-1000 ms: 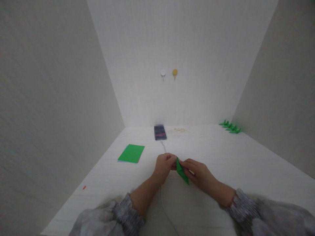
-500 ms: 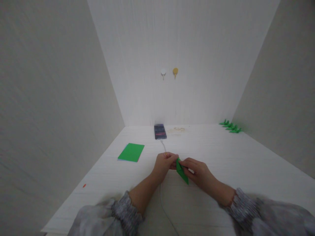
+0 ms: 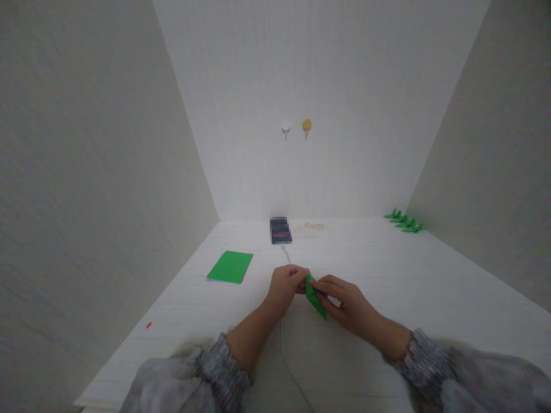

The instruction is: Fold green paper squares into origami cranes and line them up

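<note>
A folded green origami paper (image 3: 315, 299) is held up between my two hands, its narrow point slanting down toward me. My left hand (image 3: 287, 287) pinches its upper end between thumb and fingers. From the other side, my right hand (image 3: 344, 298) grips the paper's right edge with thumb and fingertips. The fingertips hide part of the folds. To the left lies a stack of square paper (image 3: 231, 267) with a green sheet on top. Several folded green paper figures (image 3: 404, 221) stand in a row at the far right corner.
A phone-like dark device (image 3: 280, 230), blurred out, stands near the back wall. Its white cable (image 3: 287, 367) runs toward me beneath my left arm. Thin beige bands (image 3: 314, 226) lie beside it. A small red scrap (image 3: 148, 324) rests at left. Two hooks (image 3: 307, 125) are on the wall.
Both hands and the green paper have shifted slightly left. My right fingers have moved a little along the paper's edge; both hands keep their hold.
</note>
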A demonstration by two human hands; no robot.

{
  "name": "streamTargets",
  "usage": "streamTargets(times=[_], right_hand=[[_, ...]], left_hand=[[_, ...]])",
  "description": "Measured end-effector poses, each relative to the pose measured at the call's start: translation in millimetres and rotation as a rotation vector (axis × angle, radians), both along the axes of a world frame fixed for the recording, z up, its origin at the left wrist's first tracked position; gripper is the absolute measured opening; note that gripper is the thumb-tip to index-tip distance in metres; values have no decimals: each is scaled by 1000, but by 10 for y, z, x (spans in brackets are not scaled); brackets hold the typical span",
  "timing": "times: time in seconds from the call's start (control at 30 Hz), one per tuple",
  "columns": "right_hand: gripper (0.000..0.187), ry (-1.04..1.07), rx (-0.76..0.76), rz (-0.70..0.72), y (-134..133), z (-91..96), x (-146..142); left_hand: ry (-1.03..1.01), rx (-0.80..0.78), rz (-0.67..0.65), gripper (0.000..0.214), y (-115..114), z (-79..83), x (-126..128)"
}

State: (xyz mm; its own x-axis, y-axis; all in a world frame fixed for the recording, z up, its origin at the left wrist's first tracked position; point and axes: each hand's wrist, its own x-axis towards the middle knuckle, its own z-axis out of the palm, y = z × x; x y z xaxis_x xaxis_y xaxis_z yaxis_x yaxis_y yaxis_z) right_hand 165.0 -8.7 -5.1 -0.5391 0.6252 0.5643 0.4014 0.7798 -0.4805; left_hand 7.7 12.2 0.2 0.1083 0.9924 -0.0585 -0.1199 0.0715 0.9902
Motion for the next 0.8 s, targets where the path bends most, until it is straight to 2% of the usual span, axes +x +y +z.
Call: streamTargets(times=[0.17, 0.47, 0.8], right_hand=[[27, -54, 16, 11, 0, 1, -5], [24, -63, 11, 0, 2, 9, -6], [23, -77, -51, -24, 8, -6, 2]], left_hand=[[29, 4, -8, 21, 16, -19, -1], [-109, -55, -40, 21, 8, -39, 7], [-67, -41, -88, 26, 15, -51, -12]])
